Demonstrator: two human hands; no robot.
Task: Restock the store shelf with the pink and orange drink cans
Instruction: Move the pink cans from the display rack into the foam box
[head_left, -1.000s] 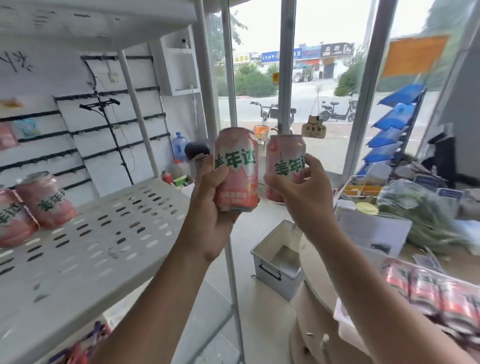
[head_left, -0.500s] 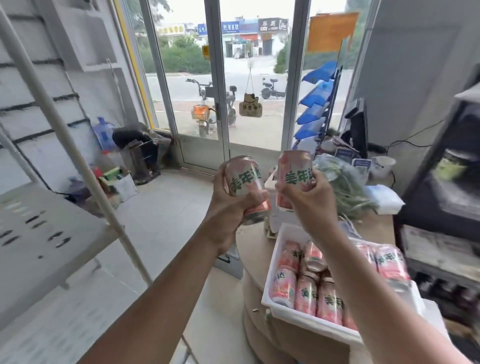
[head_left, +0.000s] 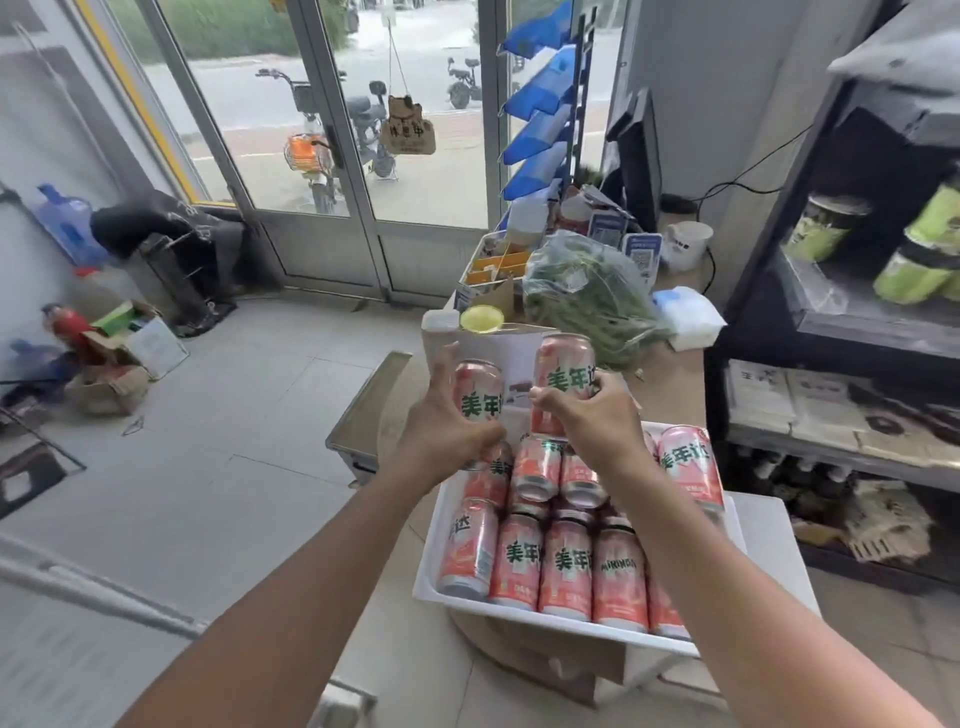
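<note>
Left grip (head_left: 447, 441) clamped round one pink-orange can (head_left: 480, 389). Right grip (head_left: 592, 421) clamped round second can (head_left: 563, 364). Both near upright, labels readable, held just above white tray (head_left: 519, 613) of spare cans (head_left: 566, 566). One per hand: likely fewer trips to shelf.

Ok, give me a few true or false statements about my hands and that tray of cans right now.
1. The left hand holds a pink can. True.
2. The right hand is empty. False: it grips a second can, held upright.
3. The white tray is empty. False: it is packed with spare cans.
4. A bag of greens lies on the counter beyond the tray. True.
</note>
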